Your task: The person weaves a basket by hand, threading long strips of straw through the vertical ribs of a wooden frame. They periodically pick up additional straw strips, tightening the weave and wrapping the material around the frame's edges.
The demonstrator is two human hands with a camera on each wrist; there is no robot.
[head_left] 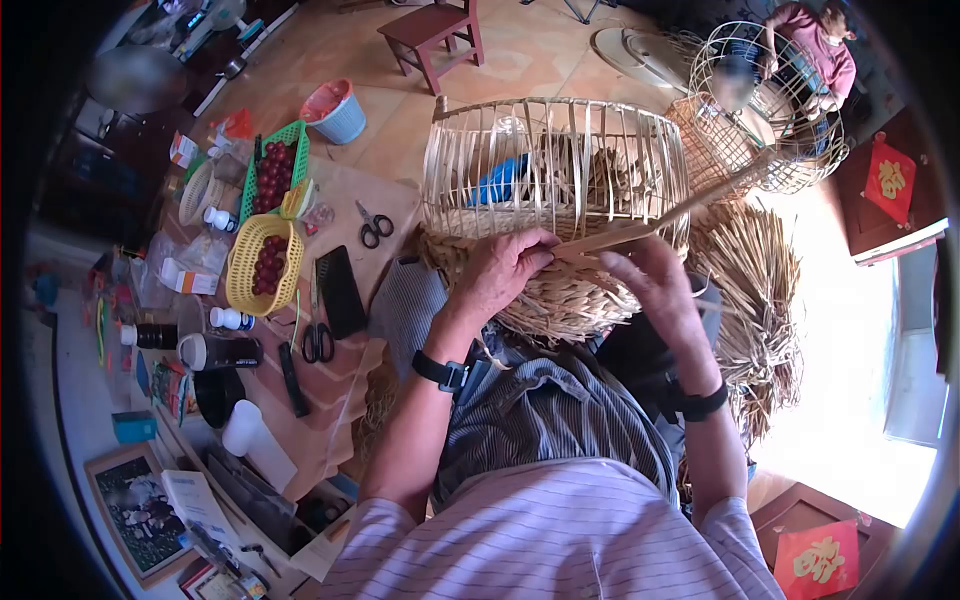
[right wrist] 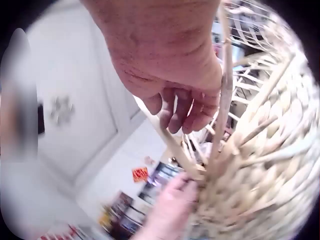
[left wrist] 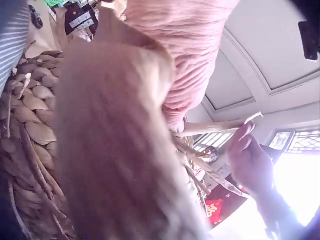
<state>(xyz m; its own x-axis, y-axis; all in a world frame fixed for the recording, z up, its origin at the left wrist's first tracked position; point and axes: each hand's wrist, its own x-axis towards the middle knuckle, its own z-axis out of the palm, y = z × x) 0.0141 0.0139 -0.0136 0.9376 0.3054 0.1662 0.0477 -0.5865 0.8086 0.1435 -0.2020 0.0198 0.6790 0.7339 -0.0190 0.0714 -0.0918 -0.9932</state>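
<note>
A wide dried-plant strip (head_left: 605, 239) crosses the front of a partly woven basket (head_left: 560, 300). My left hand (head_left: 500, 275) pinches the strip's near end against the weave; in the right wrist view the left hand (right wrist: 170, 207) is at its lower end. Just right of it is my right hand (head_left: 660, 285), its fingers loosely bent with gaps between them and no grip visible. The right wrist view shows the right hand (right wrist: 170, 75) beside a long stalk (right wrist: 225, 95). A blurred brown strip (left wrist: 120, 135) hides much of the left wrist view.
Bare upright stakes (head_left: 470, 165) ring the basket's far side. A straw bundle (head_left: 755, 300) stands at right. On the left lie scissors (head_left: 318, 343), a black phone-like slab (head_left: 341, 292) and a yellow fruit basket (head_left: 238, 270). Beyond, a person (head_left: 825, 50) sits by another openwork basket.
</note>
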